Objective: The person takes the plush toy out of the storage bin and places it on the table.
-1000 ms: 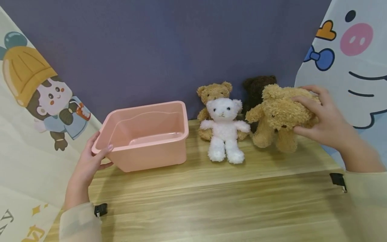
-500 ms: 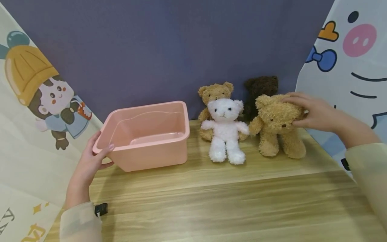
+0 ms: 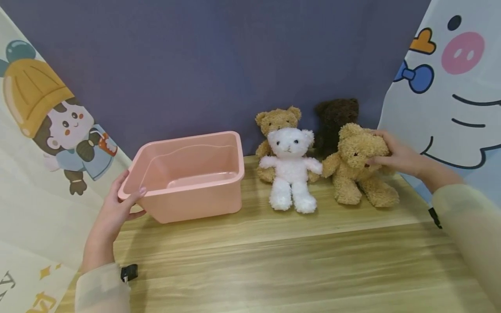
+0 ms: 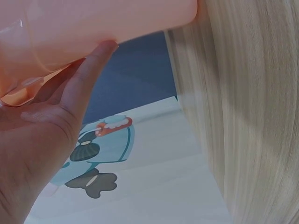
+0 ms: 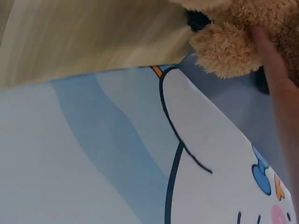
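My left hand (image 3: 114,208) grips the near left corner of a pink plastic bin (image 3: 195,201), thumb over the rim and fingers along the outer wall. In the left wrist view the fingers press on the bin's side (image 4: 112,23). At the right, my right hand (image 3: 403,157) holds a light brown teddy bear (image 3: 354,167) by its head, thumb near its muzzle. This bear sits on the table with its legs forward. To its left sits a white teddy bear (image 3: 290,169), leaning before a tan teddy bear (image 3: 278,118). A dark brown teddy bear (image 3: 336,121) sits behind, partly hidden.
The wood-grain table (image 3: 274,269) has a seam running across it. A dark blue-grey wall (image 3: 250,65) closes off the back. Printed cartoon panels stand at the left (image 3: 39,174) and right (image 3: 469,121). The bin's inside shows bare pink walls.
The light brown bear has come down from a forward-tipped pose to sitting upright on the table, my right hand moving lower and left with it. My left hand and the bin stay in place.
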The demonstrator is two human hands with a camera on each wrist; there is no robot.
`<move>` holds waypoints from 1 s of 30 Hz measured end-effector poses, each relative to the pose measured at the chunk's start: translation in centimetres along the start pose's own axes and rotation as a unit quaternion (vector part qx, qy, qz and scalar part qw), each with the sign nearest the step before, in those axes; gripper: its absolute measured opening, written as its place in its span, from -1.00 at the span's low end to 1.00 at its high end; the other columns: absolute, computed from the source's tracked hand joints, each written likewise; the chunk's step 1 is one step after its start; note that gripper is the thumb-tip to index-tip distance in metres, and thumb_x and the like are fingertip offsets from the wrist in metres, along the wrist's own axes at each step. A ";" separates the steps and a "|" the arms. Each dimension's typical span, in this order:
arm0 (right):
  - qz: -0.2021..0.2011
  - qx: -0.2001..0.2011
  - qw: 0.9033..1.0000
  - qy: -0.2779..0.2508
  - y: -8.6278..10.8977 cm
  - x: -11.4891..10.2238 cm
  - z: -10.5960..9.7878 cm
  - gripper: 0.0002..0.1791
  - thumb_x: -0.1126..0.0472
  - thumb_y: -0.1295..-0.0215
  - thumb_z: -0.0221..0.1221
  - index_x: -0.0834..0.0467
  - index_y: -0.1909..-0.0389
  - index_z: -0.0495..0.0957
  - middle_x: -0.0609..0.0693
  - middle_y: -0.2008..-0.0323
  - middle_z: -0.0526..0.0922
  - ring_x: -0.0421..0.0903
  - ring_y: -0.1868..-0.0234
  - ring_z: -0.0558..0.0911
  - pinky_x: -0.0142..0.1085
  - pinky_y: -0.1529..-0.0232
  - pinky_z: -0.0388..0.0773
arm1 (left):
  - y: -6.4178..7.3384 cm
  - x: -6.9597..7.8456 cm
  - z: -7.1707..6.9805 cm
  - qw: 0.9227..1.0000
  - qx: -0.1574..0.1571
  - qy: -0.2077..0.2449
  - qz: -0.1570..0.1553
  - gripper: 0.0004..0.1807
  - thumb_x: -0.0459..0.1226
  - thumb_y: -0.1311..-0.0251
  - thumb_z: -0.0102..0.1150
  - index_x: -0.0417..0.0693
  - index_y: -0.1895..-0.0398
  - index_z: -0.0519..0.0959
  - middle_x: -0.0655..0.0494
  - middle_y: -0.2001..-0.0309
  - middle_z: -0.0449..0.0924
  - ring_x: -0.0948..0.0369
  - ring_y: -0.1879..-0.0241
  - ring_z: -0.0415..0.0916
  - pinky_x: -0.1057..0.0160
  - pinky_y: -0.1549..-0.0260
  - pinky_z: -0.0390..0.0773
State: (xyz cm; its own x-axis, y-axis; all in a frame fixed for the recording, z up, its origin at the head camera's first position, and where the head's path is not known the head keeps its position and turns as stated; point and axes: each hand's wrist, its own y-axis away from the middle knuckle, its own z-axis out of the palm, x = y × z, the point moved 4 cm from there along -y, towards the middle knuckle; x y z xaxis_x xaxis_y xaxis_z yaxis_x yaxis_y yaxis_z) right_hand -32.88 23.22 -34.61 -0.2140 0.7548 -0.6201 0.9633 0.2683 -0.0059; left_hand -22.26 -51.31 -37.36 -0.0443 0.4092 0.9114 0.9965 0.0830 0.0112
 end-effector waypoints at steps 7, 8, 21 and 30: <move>-0.007 0.025 0.999 0.044 -2.6 -2.2 1.5 -0.03 -0.15 -0.49 0.28 0.09 -0.69 0.01 0.47 -0.67 -0.20 0.57 -0.53 0.10 0.53 -0.30 0.32 | 0.5 -0.2 -0.2 1.000 0.002 0.023 0.002 0.01 -0.04 -0.58 0.15 0.36 -0.78 -0.34 -0.41 -0.67 -0.11 0.63 0.08 0.56 0.24 0.20 0.84; -0.004 0.024 0.998 0.053 -2.9 -2.4 1.6 -0.06 -0.17 -0.49 0.26 0.09 -0.68 0.04 0.49 -0.66 -0.20 0.57 -0.52 0.10 0.54 -0.29 0.33 | 0.6 -0.3 -0.2 1.000 0.002 0.027 0.002 0.01 -0.05 -0.58 0.15 0.34 -0.78 -0.34 -0.42 -0.66 -0.11 0.63 0.08 0.57 0.24 0.20 0.85; 0.094 0.024 0.995 -0.035 -6.2 -1.6 2.0 -0.05 0.04 -0.49 0.16 0.17 -0.73 -0.11 -0.18 0.67 0.34 -0.11 0.61 0.24 -0.08 0.45 0.41 | 0.5 0.1 0.3 0.999 0.000 0.043 0.012 0.00 -0.07 -0.58 0.15 0.30 -0.78 -0.32 -0.45 -0.63 -0.07 0.63 0.06 0.59 0.22 0.21 0.85; 0.118 0.024 0.989 -0.091 -6.3 0.4 1.7 -0.02 0.05 -0.52 0.14 0.15 -0.74 -0.20 0.15 0.00 0.51 0.16 0.00 0.39 -0.01 0.10 0.44 | 0.5 0.6 0.3 0.999 0.007 0.036 0.013 -0.02 -0.08 -0.59 0.15 0.29 -0.78 -0.30 -0.45 -0.65 -0.09 0.64 0.06 0.56 0.18 0.20 0.85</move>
State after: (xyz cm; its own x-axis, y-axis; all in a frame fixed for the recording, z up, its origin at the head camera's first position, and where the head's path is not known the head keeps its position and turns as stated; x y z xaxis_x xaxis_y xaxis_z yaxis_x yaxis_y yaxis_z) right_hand -38.78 20.81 -36.18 0.0449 0.6722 -0.7390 0.9905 0.0663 0.1205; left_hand -21.78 -50.74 -36.88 -0.0120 0.3449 0.9386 0.9962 0.0851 -0.0186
